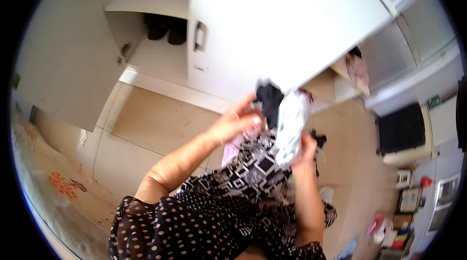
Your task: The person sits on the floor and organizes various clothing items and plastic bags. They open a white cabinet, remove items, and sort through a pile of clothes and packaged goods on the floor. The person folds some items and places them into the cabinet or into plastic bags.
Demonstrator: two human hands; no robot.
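My left hand (pixel 239 123) is closed, thumb and fingers pinching a crumpled black cloth (pixel 269 103). Close beside it, my right hand (pixel 305 152) grips a pale, shiny bundle (pixel 292 126) that looks like a crumpled plastic bag; what it contains cannot be made out. The cloth touches or overlaps the bundle's left side. Below both hands, the black-and-white patterned fabric (pixel 258 165) covers my lap. A piece of pink fabric (pixel 232 152) shows under my left hand.
A white cabinet (pixel 277 22) stands ahead, its left door (pixel 63 60) swung open. Dark shoes (pixel 176 34) sit inside. At right, a low shelf (pixel 323 85) has pink cloth (pixel 357 70) near it. Floral-patterned fabric (pixel 61 182) lies at left. A black case (pixel 401 129) stands far right.
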